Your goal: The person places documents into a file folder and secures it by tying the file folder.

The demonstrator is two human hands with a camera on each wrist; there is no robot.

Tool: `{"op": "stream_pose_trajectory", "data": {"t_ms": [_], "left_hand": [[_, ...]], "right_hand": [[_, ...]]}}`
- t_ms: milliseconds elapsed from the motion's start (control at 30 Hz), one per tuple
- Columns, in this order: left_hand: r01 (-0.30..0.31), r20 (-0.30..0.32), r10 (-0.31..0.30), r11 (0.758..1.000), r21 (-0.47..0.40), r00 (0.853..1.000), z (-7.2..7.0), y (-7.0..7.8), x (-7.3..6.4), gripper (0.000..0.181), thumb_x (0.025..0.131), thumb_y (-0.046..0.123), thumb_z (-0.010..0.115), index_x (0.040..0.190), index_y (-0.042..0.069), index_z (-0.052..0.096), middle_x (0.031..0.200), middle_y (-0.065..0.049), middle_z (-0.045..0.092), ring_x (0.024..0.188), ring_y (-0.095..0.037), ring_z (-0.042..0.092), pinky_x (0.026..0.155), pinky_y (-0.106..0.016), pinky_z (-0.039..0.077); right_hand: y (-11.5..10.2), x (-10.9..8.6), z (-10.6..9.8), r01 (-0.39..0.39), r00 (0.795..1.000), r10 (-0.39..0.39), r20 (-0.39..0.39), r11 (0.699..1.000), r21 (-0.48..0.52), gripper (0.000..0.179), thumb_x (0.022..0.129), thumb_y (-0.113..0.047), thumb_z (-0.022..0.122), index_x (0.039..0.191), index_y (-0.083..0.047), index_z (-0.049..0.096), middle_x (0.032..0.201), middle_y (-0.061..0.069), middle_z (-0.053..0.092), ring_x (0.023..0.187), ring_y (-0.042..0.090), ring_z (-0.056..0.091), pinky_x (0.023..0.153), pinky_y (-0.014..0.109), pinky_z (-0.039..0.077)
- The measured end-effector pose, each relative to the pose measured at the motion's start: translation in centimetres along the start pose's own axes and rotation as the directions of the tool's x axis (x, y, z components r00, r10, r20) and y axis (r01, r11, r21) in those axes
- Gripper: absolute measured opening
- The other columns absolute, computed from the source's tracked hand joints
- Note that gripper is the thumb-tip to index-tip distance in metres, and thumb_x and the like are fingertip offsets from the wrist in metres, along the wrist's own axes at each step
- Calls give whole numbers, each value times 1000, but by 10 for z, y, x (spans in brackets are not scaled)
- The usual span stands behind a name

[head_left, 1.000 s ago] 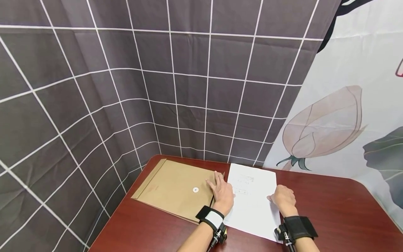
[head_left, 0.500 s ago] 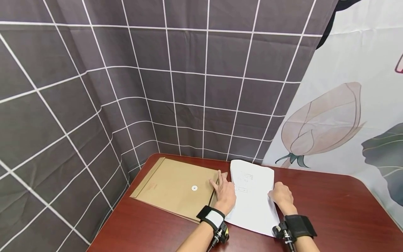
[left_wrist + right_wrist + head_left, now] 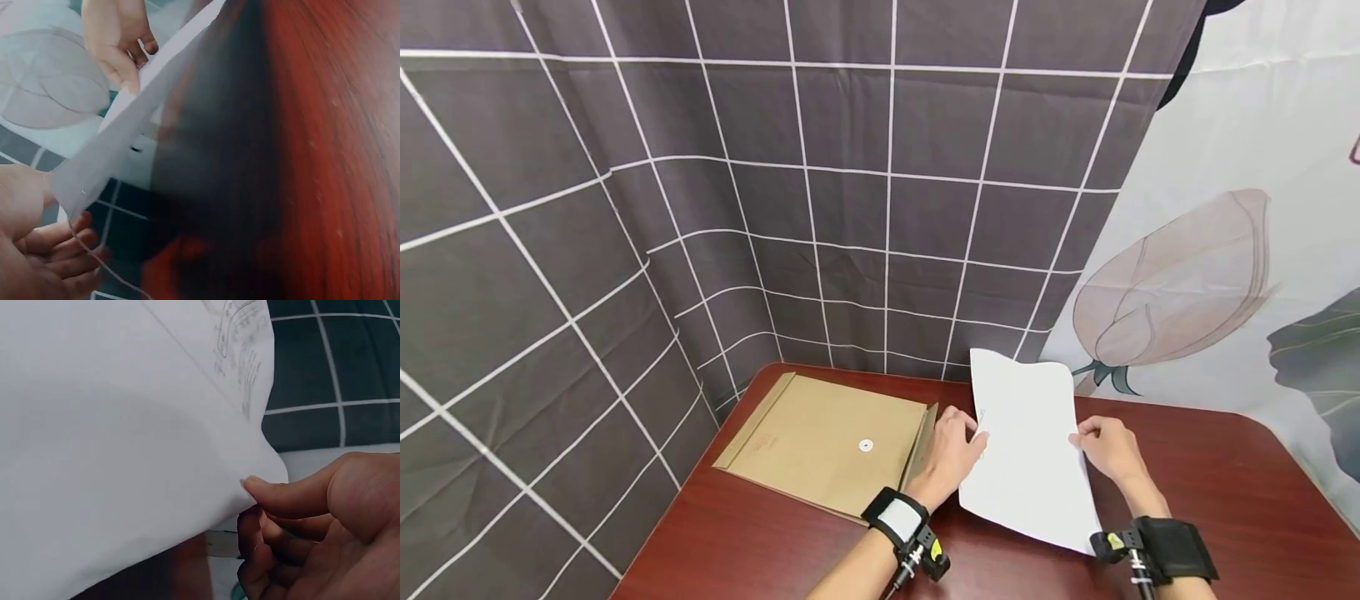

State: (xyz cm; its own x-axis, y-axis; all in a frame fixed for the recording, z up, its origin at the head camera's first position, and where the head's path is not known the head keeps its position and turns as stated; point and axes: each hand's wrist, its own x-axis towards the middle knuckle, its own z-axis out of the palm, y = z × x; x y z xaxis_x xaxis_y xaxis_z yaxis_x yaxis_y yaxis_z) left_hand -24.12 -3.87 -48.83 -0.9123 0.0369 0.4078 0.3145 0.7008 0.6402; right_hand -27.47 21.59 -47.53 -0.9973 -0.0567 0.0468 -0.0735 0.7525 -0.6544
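Note:
White printed paper sheets (image 3: 1030,454) hang raised over the table between my two hands, their far edge bowed upward. My left hand (image 3: 949,457) pinches the left edge between thumb and fingers, beside the open end of a brown string-tie document envelope (image 3: 820,442). At the right edge, my right hand (image 3: 1112,454) pinches the paper with its thumb on top, fingers curled underneath. Faint print (image 3: 240,337) appears near the far part of the paper in the right wrist view. A thin string (image 3: 112,272) dangles below my left fingers in the left wrist view.
The envelope lies flat at the table's left, with a round white button (image 3: 866,446) on it. A reddish-brown table (image 3: 1210,475) extends to the right. Behind it hang a grey grid curtain (image 3: 850,208) and a white flower-print cloth (image 3: 1172,275).
The paper has risen off the table and shifted right, its far edge lifting. My left hand has moved from the envelope's edge onto the paper; my right hand has moved slightly right and up.

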Motion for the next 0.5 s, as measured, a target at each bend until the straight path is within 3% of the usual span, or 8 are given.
{"op": "stream_pose_trajectory", "data": {"t_ms": [67, 167, 500], "left_hand": [[20, 7, -19, 994, -112, 1000, -2, 5, 1, 15, 86, 18, 68, 88, 4, 66, 89, -4, 59, 80, -15, 60, 69, -20, 47], [52, 28, -47, 978, -203, 998, -6, 12, 1, 15, 87, 19, 68, 91, 5, 64, 85, -3, 61, 74, -11, 59, 66, -18, 46], [68, 25, -64, 968, -242, 998, -18, 22, 1, 12, 86, 18, 70, 88, 8, 66, 68, 7, 62, 60, 1, 55, 59, -16, 44]], "right_hand": [[0, -2, -9, 16, 1000, -16, 0, 1000, 4, 26, 92, -15, 58, 100, 9, 60, 84, 15, 58, 76, 30, 51, 62, 39, 41], [-1, -6, -19, 29, 1000, -29, -4, 1000, 1, 28, 92, -18, 58, 101, 8, 60, 81, 12, 56, 76, 29, 49, 60, 37, 39], [-11, -15, -39, 73, 997, -73, -30, 997, 2, 33, 94, -25, 59, 103, 7, 60, 85, 12, 58, 79, 30, 51, 62, 39, 42]]}}
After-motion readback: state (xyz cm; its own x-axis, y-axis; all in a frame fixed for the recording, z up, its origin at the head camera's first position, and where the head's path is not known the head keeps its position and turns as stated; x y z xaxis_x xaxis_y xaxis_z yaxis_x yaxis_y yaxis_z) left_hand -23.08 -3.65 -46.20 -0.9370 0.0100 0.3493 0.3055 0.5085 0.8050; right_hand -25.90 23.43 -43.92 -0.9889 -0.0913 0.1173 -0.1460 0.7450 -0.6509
